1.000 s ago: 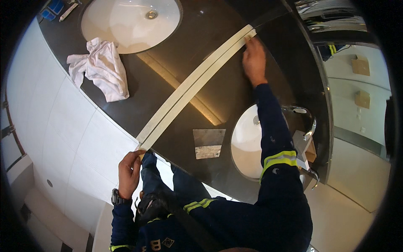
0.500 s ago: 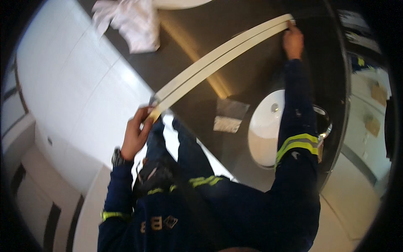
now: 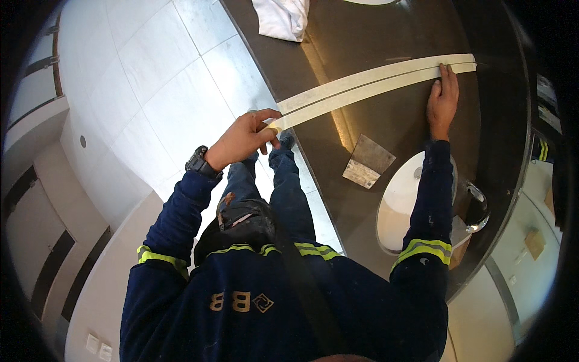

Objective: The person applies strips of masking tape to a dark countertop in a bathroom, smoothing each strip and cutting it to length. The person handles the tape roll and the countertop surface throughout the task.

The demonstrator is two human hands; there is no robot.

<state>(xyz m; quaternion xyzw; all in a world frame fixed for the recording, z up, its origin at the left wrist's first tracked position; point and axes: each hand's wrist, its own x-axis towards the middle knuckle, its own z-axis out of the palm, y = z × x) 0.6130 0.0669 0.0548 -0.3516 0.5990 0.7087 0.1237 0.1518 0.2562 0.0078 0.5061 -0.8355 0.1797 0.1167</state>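
Two pale strips of masking tape (image 3: 362, 96) run side by side across the dark countertop (image 3: 338, 48), with a thin dark line between them. At the counter's front edge, my left hand (image 3: 244, 137) is closed around the near end of the tape, thumb and fingers bent; part of its grip is hidden. My right hand (image 3: 443, 105) reaches over the counter with its fingers stretched out, fingertips resting on the tape a little short of its far end. A black watch (image 3: 202, 161) is on my left wrist.
A white oval sink (image 3: 395, 211) with a chrome faucet (image 3: 479, 205) lies beside my right forearm. A flat two-toned rectangular piece (image 3: 362, 172) rests left of the sink. White cloth (image 3: 283, 18) is bunched at the far counter edge. Pale floor tiles (image 3: 163, 78) stretch to the left.
The view has shifted. My right fingertips have moved from the tape's far end a short way back along it and now lie stretched out on it. My left hand stays at the near end.
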